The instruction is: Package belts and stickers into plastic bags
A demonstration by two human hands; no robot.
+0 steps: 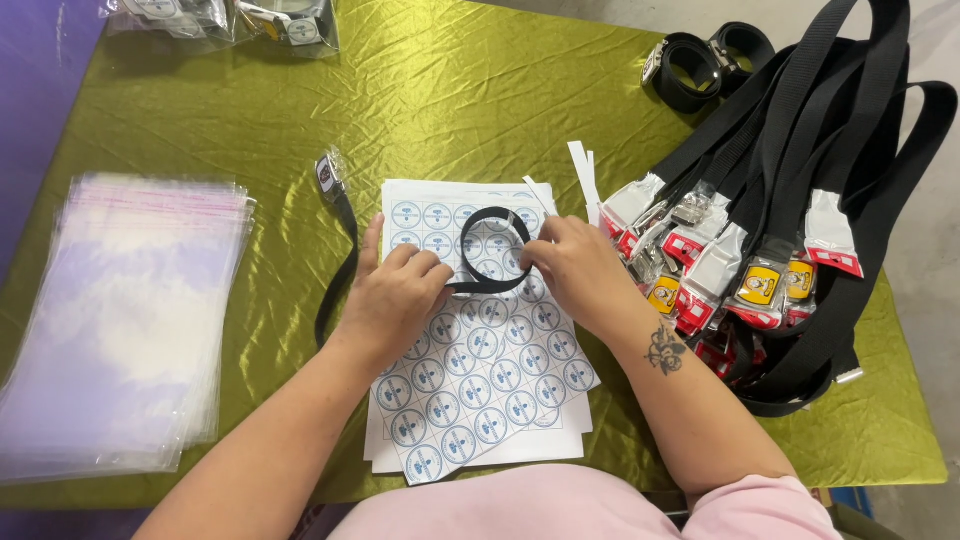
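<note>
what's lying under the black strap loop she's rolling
Under the black strap loop lies a sheet of round blue-and-white stickers on more white sheets. The left hand and right hand cover some stickers.

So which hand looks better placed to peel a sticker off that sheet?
Probably the right hand: its fingertips sit at the strap loop just above the sticker sheet. The left hand is pinning the strap's overlapped end flat.

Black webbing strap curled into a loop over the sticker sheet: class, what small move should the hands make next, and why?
Probably peel one round sticker and press it where the ends overlap: the black webbing strap is already looped, the left hand pinches the overlap, and the right hand steadies it right above the sheet of round blue-and-white stickers.
</note>
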